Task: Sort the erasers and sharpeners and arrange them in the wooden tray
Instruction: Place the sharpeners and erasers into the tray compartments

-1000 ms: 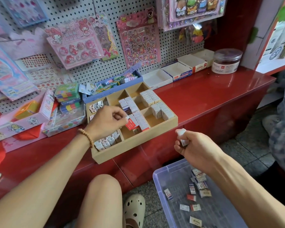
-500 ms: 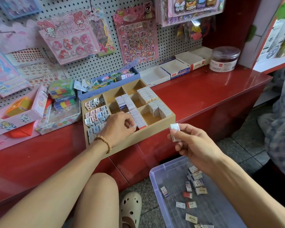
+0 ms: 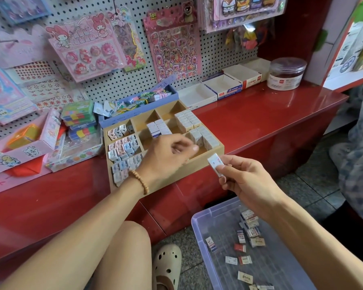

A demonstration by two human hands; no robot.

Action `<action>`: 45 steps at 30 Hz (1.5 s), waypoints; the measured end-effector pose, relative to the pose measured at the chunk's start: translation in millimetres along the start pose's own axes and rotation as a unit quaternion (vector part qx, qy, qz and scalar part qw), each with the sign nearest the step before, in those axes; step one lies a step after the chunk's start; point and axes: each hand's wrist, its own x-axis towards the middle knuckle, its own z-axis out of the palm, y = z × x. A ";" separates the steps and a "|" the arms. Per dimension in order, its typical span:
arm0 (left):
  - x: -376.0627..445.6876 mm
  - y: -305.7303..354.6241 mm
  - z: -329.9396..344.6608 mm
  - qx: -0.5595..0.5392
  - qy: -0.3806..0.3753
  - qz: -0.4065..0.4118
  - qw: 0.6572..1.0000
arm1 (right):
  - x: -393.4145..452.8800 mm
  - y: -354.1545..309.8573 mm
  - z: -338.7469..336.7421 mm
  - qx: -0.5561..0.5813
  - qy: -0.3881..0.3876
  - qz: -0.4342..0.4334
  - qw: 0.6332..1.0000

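Mid-sort: right hand [image 3: 245, 181] pinched small white wrapped eraser [image 3: 215, 164] at frame centre, left hand [image 3: 166, 155] loosely curled, grip unclear, over compartmented wooden tray [image 3: 210, 158]; next needs matching slot

Partly filled wooden tray [image 3: 205, 162] on red shelf; white wrapped eraser [image 3: 215, 163] just beside its front rim.

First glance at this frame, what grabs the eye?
The wooden tray on the red counter, its compartments packed with erasers and sharpeners. The left hand reaches over its middle; the right hand pinches a white eraser beside its near right corner.
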 end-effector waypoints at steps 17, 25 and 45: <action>84.4 8.2 3.8 0.161 -0.080 0.045 0.983 | 14.0 -18.6 -46.8 -0.077 0.176 -0.023 0.981; 101.5 -8.4 34.8 0.270 -0.073 0.090 0.956 | 18.7 -17.3 -63.5 -0.135 0.201 -0.016 0.970; 54.1 21.6 15.6 0.118 -0.100 0.069 0.985 | 6.7 -18.2 -67.2 -0.238 0.190 -0.039 0.952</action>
